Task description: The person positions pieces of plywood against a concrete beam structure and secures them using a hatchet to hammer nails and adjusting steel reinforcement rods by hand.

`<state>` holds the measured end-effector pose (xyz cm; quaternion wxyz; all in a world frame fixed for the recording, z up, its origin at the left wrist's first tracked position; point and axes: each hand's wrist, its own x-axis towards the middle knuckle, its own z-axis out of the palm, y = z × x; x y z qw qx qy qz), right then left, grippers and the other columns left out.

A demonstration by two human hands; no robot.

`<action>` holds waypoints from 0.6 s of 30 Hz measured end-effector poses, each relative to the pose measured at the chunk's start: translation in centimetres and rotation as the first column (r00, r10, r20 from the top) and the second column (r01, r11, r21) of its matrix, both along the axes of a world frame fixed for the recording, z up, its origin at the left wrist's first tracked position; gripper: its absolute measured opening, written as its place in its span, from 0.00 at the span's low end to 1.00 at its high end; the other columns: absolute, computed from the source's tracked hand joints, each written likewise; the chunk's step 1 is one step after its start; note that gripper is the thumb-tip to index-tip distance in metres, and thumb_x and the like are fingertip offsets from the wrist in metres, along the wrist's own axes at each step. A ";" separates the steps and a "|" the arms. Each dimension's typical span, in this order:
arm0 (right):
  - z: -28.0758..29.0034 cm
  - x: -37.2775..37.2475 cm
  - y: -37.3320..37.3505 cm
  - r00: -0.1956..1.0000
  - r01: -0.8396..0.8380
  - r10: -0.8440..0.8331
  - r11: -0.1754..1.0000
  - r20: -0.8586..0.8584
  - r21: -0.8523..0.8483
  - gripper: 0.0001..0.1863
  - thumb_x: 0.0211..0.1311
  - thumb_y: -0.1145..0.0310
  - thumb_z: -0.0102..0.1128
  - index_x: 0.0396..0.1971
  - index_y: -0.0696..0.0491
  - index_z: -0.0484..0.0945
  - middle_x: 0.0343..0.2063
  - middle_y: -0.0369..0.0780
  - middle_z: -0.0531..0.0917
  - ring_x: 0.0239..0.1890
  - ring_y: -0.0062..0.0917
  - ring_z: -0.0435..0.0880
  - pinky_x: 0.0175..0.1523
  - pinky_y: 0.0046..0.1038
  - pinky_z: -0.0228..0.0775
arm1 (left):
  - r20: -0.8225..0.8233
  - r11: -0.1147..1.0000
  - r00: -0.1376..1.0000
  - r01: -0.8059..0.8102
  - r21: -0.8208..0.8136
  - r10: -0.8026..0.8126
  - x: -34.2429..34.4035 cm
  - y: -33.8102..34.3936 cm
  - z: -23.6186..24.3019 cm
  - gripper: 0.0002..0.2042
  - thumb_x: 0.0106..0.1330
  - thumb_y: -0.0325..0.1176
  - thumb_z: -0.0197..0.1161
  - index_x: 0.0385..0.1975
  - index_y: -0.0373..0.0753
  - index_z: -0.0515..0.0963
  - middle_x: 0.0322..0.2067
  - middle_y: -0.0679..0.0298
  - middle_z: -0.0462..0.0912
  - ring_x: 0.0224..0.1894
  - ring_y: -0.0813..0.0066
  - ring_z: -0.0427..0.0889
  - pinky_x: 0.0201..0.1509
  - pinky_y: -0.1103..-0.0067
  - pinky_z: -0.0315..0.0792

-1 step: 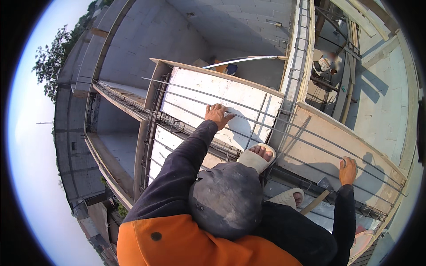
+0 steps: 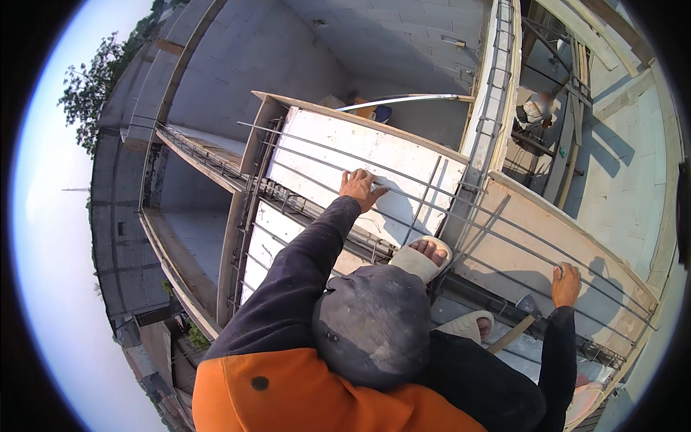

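Several long, thin rebar rods (image 2: 432, 206) run from upper left to lower right above pale formwork panels (image 2: 317, 137). My left hand (image 2: 361, 189) curls its fingers and thumb around one of these rods, over the white panel. Farther right, my right hand (image 2: 566, 285) has its fingers closed on a rod above the tan panel (image 2: 497, 212). Its fingertips partly hide the rod there. Beside my right forearm lies a wooden-handled tool (image 2: 512, 334) with a flat metal head, like a hatchet. A shorter crossbar (image 2: 425, 205) lies across the rods between my hands.
My sandalled foot (image 2: 429, 253) stands at the panel's edge near a tied rebar cage (image 2: 309, 209). Beyond the board edge (image 2: 360, 119) is a deep walled room. A person (image 2: 533, 111) is lower down at the right. A round pinkish container (image 2: 584, 403) sits at lower right.
The view has shifted slightly, so the scene sits a little farther right. Both hands stay on the rods, with little visible movement.
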<state>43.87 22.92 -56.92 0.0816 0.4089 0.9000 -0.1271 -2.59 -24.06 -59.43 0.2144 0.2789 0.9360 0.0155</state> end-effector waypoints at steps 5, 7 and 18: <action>1.1 0.3 0.6 1.000 0.004 -0.004 0.999 0.001 0.032 0.13 0.68 0.63 0.64 0.47 0.52 0.84 0.48 0.46 0.84 0.54 0.46 0.80 0.59 0.44 0.72 | 0.007 1.000 1.000 -0.009 -0.010 0.009 0.4 1.7 0.5 0.30 0.72 0.63 0.57 0.62 0.46 0.79 0.64 0.53 0.75 0.72 0.56 0.68 0.80 0.50 0.46; 0.9 0.4 0.8 1.000 -0.001 0.001 0.999 -0.007 0.033 0.13 0.68 0.63 0.64 0.48 0.52 0.84 0.47 0.46 0.84 0.54 0.47 0.80 0.59 0.45 0.72 | 0.007 1.000 1.000 -0.009 -0.006 0.009 0.4 1.9 0.6 0.29 0.72 0.63 0.58 0.62 0.46 0.79 0.63 0.53 0.75 0.72 0.56 0.68 0.80 0.50 0.46; 0.6 -0.1 0.3 1.000 0.000 0.000 0.999 0.006 0.032 0.14 0.68 0.61 0.65 0.48 0.53 0.84 0.46 0.48 0.83 0.53 0.48 0.80 0.58 0.45 0.72 | -0.014 0.998 1.000 -0.011 0.056 0.012 0.0 1.1 0.4 0.28 0.72 0.62 0.59 0.60 0.46 0.80 0.61 0.53 0.76 0.70 0.54 0.70 0.79 0.48 0.48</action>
